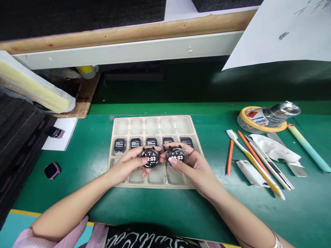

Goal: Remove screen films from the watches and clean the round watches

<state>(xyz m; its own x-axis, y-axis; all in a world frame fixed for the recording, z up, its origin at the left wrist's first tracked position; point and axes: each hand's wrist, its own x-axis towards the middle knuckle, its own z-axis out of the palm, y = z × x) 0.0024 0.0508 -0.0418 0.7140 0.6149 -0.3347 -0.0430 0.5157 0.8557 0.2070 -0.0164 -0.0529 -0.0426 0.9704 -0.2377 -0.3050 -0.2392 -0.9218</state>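
My left hand point(131, 162) is closed round a round black smartwatch point(152, 158), its thumb on the lit screen. A second round smartwatch point(178, 155), lit and reading 08:03, is held in my right hand point(195, 163), thumb across its face. Both watches are side by side above a beige compartment tray point(152, 186). In the tray's second row lie several square smartwatches with text on their screens, among them one at the left end point(119, 145) and one at the right end point(187, 141). My hands hide part of the tray's lower rows.
To the right lie a toothbrush point(254, 162), an orange pen point(229, 157), tweezers point(271, 163), and a tape roll point(279, 128) round a glass bottle point(270, 115). A purple-edged square watch point(52, 170) lies left, near stacked black trays point(15, 137). A shelf edge point(129, 48) crosses above.
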